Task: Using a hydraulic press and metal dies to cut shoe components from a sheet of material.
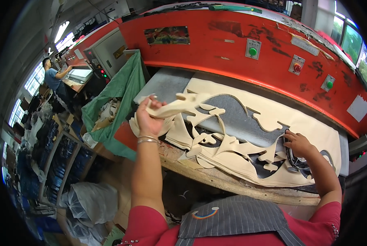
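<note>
My left hand (pixel 150 117) is raised over the left end of the work table and closed on cut cream sheet pieces (pixel 177 105), which reach out to the right, slightly blurred. On the table lies a cream layered sheet (pixel 232 166) with curved shapes cut out of it, leaving thin strips and loose scraps. Through the gaps a grey bed (pixel 232 112) shows. At the right, my right hand (pixel 299 144) has its fingers curled onto the top edge of a dark metal cutting die (pixel 290 158), partly hidden under the palm.
A red machine beam (pixel 232 45) with green and red push buttons spans behind the table. To the left hangs a green cloth sack (pixel 122 94) with scraps in it. Further left, a person (pixel 56 80) stands at another machine. Clear plastic bags (pixel 91 205) sit on the floor.
</note>
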### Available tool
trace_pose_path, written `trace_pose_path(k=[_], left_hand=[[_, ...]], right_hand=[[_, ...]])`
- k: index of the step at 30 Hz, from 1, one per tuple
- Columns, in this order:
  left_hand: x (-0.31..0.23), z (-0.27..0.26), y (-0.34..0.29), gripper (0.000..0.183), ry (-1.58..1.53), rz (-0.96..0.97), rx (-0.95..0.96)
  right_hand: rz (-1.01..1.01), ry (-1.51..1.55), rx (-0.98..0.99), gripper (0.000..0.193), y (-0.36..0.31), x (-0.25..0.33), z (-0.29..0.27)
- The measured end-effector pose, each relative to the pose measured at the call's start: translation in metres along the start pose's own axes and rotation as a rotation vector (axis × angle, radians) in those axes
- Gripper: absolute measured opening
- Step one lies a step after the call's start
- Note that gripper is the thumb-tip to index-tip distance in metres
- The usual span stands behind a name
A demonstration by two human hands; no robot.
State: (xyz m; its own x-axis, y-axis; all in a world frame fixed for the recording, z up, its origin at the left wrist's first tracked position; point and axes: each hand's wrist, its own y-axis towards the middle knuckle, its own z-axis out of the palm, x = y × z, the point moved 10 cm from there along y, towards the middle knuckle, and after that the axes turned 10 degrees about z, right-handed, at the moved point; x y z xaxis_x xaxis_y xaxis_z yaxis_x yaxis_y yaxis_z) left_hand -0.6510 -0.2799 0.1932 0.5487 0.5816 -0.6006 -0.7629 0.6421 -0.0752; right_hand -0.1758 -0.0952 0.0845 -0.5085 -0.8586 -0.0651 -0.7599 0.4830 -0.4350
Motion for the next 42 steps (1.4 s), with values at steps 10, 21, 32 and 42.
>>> trace_pose_path(k=[10,21,32,42], left_hand=[[-0.083,-0.196,0.062,0.046,1.554,-0.225,-0.228],[0.003,-0.017,0.007,0.036,1.833,0.53,0.261],[0.352,0.084,-0.069,0.039,1.673,0.409,1.029],[0.35,0.082,-0.074,0.011,1.601,0.62,0.86]], right_hand=[[-0.279,-0.132,-0.197,0.014,0.02,-0.01,0.014],[0.273,0.171,-0.319,0.019,0.008,-0.147,-0.052],[0.691,0.724,-0.222,0.04,0.07,-0.189,0.055],[0.578,0.84,-0.705,0.061,-0.031,-0.145,0.087]])
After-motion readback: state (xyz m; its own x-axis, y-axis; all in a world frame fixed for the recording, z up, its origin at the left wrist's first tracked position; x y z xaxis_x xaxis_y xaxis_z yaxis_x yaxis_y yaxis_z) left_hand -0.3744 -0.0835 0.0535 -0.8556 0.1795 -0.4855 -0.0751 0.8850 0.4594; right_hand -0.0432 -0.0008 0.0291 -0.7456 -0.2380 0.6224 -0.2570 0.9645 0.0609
